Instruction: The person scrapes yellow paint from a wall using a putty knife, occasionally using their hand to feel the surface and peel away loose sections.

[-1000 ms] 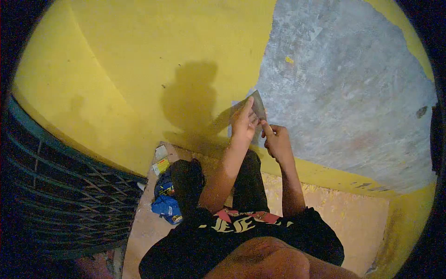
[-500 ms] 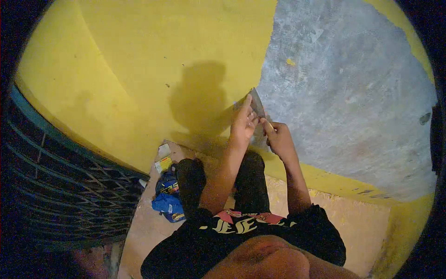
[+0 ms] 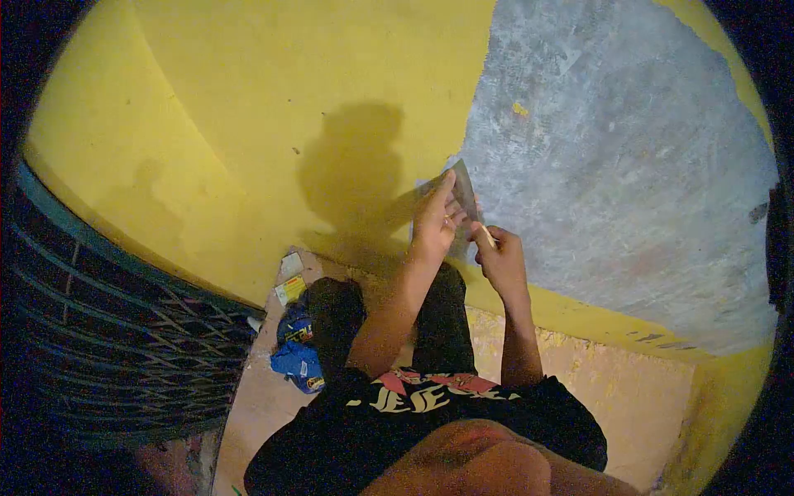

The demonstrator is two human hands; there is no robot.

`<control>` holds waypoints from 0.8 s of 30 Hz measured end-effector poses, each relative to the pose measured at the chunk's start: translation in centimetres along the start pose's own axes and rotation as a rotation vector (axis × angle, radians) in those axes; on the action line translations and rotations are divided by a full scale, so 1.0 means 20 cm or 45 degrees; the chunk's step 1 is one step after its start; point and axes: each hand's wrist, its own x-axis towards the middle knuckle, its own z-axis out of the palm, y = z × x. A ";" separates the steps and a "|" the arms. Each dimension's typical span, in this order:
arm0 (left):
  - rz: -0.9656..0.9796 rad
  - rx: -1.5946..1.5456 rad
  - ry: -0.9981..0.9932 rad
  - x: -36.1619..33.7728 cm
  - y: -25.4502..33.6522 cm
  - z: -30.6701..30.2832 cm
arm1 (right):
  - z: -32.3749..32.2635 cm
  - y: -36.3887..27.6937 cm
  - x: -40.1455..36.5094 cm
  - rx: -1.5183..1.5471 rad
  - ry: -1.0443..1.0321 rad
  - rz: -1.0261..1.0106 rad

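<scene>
A scraper (image 3: 466,192) with a wide, thin metal blade and a light handle is held up close to the wall, at the border between yellow paint and a bare grey patch. My right hand (image 3: 504,258) is closed around its handle. My left hand (image 3: 433,219) grips the blade's left side, one finger stretched up towards its top corner and the other fingers curled behind. The yellow wall (image 3: 273,74) fills the left and upper part of the view. The rough grey patch (image 3: 612,165) spreads to the right, with a small yellow fleck on it.
Blue bags (image 3: 296,364) lie on the pale floor ledge (image 3: 269,413) left of my legs, beside a small yellow-and-white packet (image 3: 291,289). A dark metal lattice (image 3: 141,331) runs along the left. Flaked paint marks the wall's lower edge.
The scraper and both hands have shifted slightly right and down, and the blade has turned a little. More of the light handle now shows in my right hand.
</scene>
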 end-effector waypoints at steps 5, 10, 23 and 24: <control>0.000 -0.068 -0.005 -0.01 -0.02 -0.01 | 0.05 0.03 -0.08 0.104 0.126 -0.163; -0.064 -0.116 0.098 0.00 -0.05 -0.02 | 0.07 0.05 -0.11 0.035 0.205 -0.192; -0.072 -0.161 0.037 0.03 -0.08 -0.05 | 0.01 -0.01 -0.06 -0.033 0.196 -0.173; -0.073 -0.160 0.035 0.02 -0.07 -0.04 | 0.00 -0.03 -0.06 -0.032 0.198 -0.173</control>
